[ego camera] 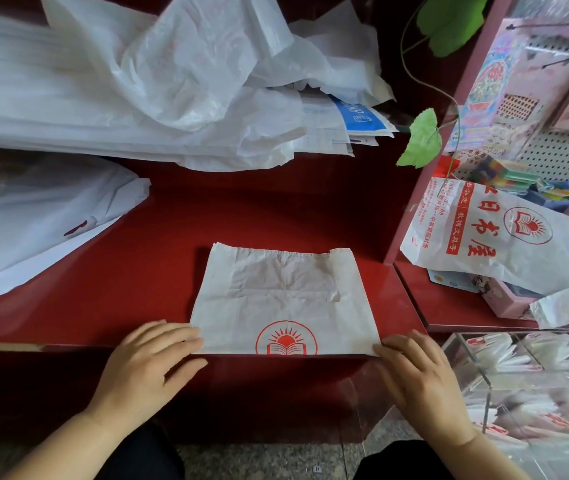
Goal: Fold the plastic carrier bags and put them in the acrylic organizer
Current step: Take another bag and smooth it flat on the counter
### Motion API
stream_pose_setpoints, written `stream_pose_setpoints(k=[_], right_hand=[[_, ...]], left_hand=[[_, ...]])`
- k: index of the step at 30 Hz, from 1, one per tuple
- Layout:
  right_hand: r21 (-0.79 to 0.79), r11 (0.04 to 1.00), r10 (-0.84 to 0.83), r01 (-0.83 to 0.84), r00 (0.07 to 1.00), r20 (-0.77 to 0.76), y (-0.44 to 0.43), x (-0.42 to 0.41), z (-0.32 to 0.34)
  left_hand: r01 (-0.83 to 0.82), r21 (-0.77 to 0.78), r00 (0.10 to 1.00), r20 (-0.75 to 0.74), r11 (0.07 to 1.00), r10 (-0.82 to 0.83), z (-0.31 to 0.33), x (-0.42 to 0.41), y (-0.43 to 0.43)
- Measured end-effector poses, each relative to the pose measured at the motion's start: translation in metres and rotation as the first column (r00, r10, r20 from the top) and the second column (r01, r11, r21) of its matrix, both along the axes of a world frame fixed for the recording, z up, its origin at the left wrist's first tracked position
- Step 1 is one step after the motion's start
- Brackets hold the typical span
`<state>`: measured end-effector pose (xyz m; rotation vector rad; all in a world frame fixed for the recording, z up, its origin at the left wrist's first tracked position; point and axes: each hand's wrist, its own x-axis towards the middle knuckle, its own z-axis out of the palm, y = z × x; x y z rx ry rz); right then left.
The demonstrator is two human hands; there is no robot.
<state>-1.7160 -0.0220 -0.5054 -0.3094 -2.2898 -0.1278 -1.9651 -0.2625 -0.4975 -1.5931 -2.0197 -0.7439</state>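
Left hand (pixel 153 355) and right hand (pixel 414 367), fingers flat, press the bag (pixel 283 292) by its corners; keep edges matched between them when folding.

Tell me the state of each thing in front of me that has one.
carrier bag: flat on red counter, handles pointing away
left hand: fingers resting on bag's near left corner
right hand: fingers touching bag's near right corner
acrylic organizer: holds folded bags
printed bag: unfolded, lying loose at right
bag pile: crumpled, unfolded
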Motion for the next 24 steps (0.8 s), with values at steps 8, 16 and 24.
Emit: stream_pose_setpoints(k=[8,16,24], right_hand=[[0.100,0.995,-0.056,0.028,0.955,0.290,-0.058,-0.065,0.010],[0.022,0.996,-0.094,0.091,0.954,0.283,-0.035,-0.046,0.005],[-0.148,0.989,0.002,0.014,0.994,0.106,0.003,-0.002,0.009]], left_hand=[[-0.116,-0.288,0.988,-0.134,0.951,0.080,0.004,0.020,0.037],[0.005,-0.249,0.999,-0.043,0.969,-0.016,-0.002,0.012,0.024],[0.006,-0.247,0.990,0.137,0.969,0.029,0.001,0.002,0.014]])
